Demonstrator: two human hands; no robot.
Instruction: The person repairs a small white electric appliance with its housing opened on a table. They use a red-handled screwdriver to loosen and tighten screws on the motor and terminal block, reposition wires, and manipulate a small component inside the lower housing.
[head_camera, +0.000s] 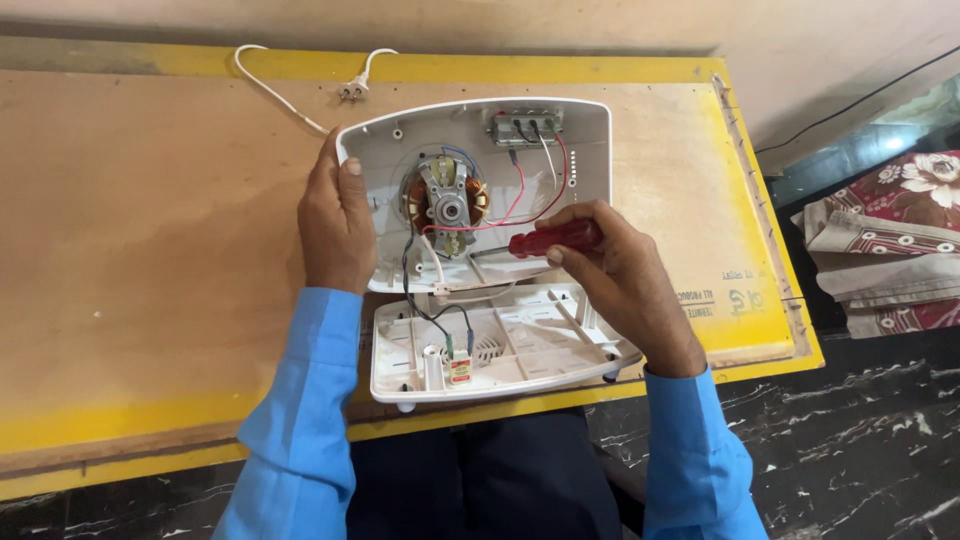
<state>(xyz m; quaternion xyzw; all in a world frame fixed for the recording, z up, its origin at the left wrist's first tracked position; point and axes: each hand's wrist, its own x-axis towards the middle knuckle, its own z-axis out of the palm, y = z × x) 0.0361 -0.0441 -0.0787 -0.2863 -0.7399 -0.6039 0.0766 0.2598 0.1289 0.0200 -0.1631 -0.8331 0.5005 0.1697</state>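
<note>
An opened white plastic appliance housing (590, 150) lies on the wooden table (150, 230). Inside sit a small motor with copper windings (446, 203), a terminal block (525, 126) at the top, and red, black, blue and white wires. My left hand (335, 220) grips the housing's left edge, thumb on the rim. My right hand (615, 275) holds a red-handled screwdriver (555, 239), pointed left toward the motor area. The detached white cover (520, 345) lies just below, ribbed side up, joined by wires to a small part (459, 368).
A white power cord with plug (352, 89) runs from the housing toward the table's far edge. The table has a yellow painted border (770, 250). Folded patterned fabric (880, 240) lies to the right on a dark marbled floor (860, 440).
</note>
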